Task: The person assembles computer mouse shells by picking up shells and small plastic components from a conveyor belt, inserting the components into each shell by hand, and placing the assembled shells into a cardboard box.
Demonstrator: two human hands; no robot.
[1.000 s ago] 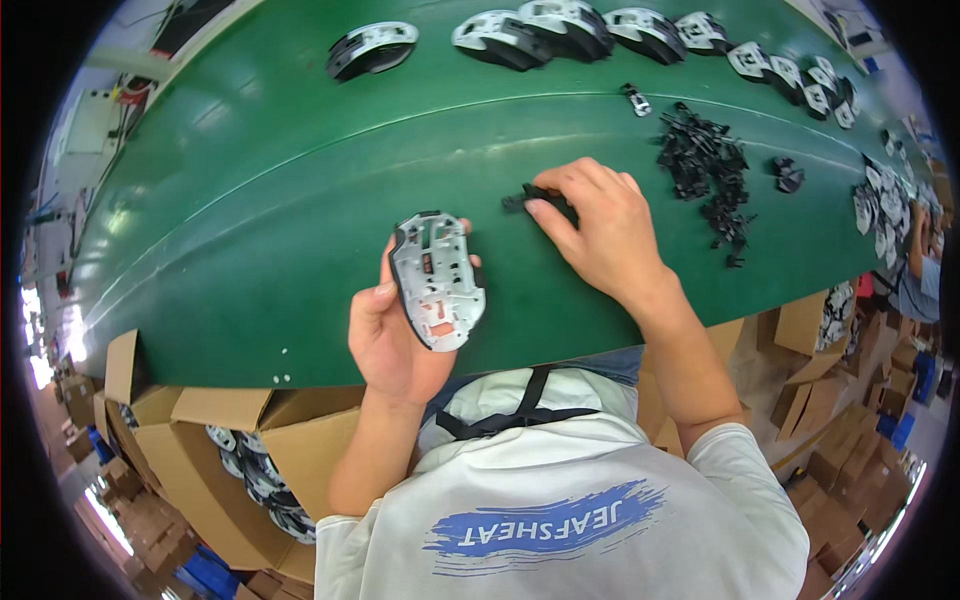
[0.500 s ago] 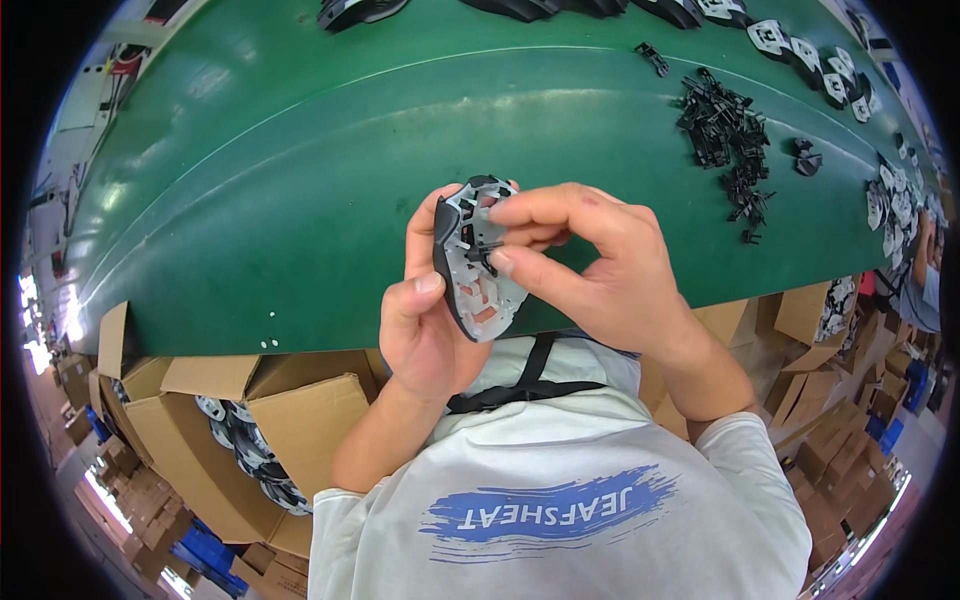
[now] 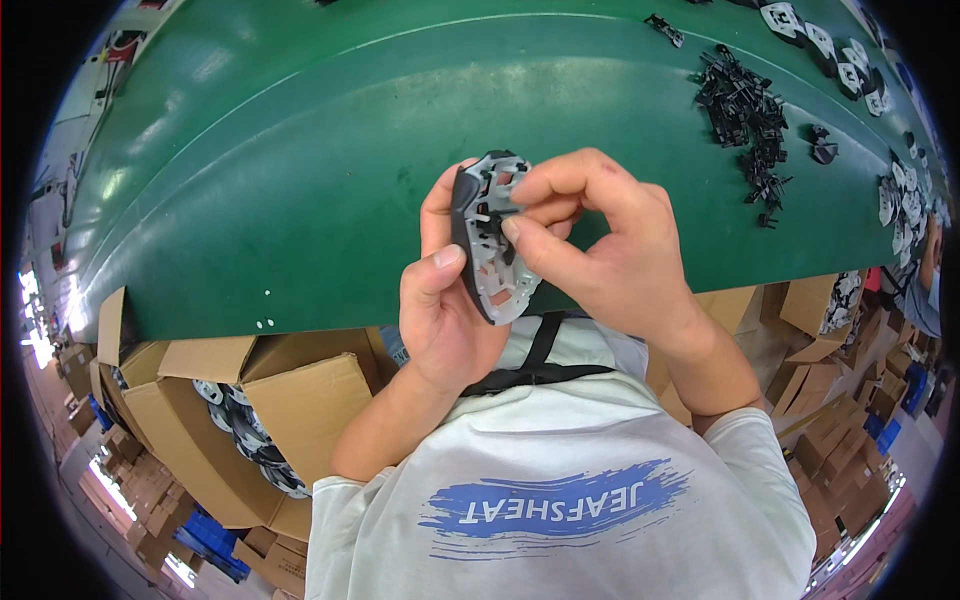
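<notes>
My left hand holds a plastic shell with a black outer side and a pale, cut-out inner side, its thumb along the near black edge. The shell is tilted steeply, its inner side turned toward my right hand. Over that inner side, my right hand has thumb and fingers closed on a small black plastic clip at the shell's middle. The fingertips partly cover the clip, so how it sits in the shell cannot be made out.
On the green table, a heap of black plastic clips lies at the right. White-and-black shells line the far right, with a pile beyond. An open cardboard box with shells stands at lower left. Another person is at far right.
The whole view has shifted a little, with both hands and the table things higher and further right in it. The shell is turned slightly more edge-on; my right fingers stay at its middle.
</notes>
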